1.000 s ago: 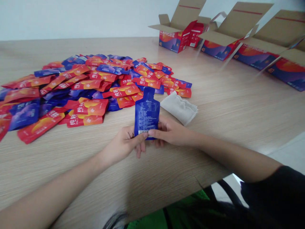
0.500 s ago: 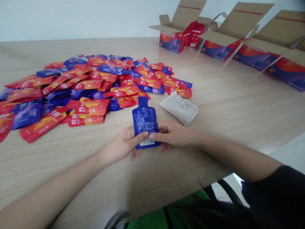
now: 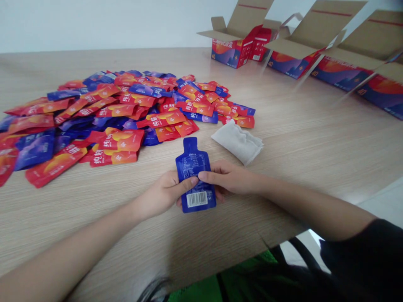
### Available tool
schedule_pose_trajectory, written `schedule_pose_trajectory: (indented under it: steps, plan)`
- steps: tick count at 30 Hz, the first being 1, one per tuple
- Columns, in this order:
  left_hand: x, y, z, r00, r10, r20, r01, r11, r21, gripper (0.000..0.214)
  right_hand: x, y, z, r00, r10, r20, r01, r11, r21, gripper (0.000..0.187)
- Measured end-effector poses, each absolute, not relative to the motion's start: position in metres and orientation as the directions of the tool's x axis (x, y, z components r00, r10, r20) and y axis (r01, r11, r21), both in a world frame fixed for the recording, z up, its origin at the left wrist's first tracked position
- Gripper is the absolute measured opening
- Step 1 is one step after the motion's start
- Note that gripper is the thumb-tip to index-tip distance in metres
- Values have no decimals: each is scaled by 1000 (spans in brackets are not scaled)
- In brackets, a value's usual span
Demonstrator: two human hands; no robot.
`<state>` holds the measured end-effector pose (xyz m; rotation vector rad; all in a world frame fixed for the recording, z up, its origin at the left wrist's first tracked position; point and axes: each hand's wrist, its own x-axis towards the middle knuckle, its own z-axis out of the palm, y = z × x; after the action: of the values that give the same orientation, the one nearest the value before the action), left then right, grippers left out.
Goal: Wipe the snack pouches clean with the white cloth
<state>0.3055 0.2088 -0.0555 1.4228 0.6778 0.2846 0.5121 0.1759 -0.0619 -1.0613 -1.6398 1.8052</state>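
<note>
My left hand (image 3: 162, 195) and right hand (image 3: 228, 177) grip the blue pouch (image 3: 192, 164), thumbs (image 3: 189, 183) pressed on its face. It has slid lower, and the barcode (image 3: 197, 199) now shows below them.

The blue pouch (image 3: 192, 165) I'm holding is smooth, glossy plastic film, and the red and blue pouches in the pile (image 3: 116, 140) have the same shiny finish. The folded white cloth (image 3: 237, 142) beside them looks soft, matt and a little rumpled. The tabletop (image 3: 315, 142) has a smooth wood-grain surface with a faint sheen, while the open cartons (image 3: 242, 42) show plain matt cardboard inside and smooth printed paperboard outside.
</note>
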Motion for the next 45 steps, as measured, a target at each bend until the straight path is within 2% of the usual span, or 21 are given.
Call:
schedule_pose_trajectory:
  steps: [3, 9, 13, 17, 22, 28, 32, 36, 38, 41, 45]
  plan:
    - [306, 208, -53, 812, 519, -268, 254, 100, 962, 46, 511, 175, -62, -544, 814, -202, 127, -158, -979, 36]
    - [305, 212, -59, 720, 659, -218, 239, 59, 969, 55, 512, 174, -53, -672, 704, -230, 177, -150, -973, 44]
    - [305, 212, -56, 790, 568, -233, 251, 47, 967, 48, 513, 177, -58, -554, 802, -222, 146, -169, -975, 46]
    - [306, 207, -52, 767, 579, -276, 307, 47, 951, 53, 512, 180, -61, -496, 859, -128, 197, -32, -980, 43]
    - [307, 206, -55, 712, 654, -255, 287, 60, 956, 51, 508, 176, -54, -517, 853, -72, 281, 90, -955, 43]
    - [306, 205, -56, 774, 580, -255, 328, -21, 945, 50, 504, 175, -52, -469, 882, -52, 199, 48, -979, 43]
    - [305, 203, -55, 715, 672, -190, 329, -85, 940, 50, 503, 176, -57, -429, 903, -12, 273, 117, -955, 46]
    - [308, 202, -54, 705, 694, -145, 335, -146, 931, 45, 503, 175, -58, -421, 907, -4, 311, 140, -940, 42]
    - [309, 201, -54, 657, 737, -158, 363, -126, 923, 45, 503, 174, -57, -418, 908, -24, 260, 94, -961, 38]
    - [309, 201, -55, 572, 801, -178, 378, -64, 923, 49, 505, 174, -53, -499, 864, -68, 170, 21, -985, 38]
    - [307, 205, -57, 627, 755, -191, 309, -17, 951, 49, 508, 175, -50, -516, 853, -78, 204, 34, -978, 44]
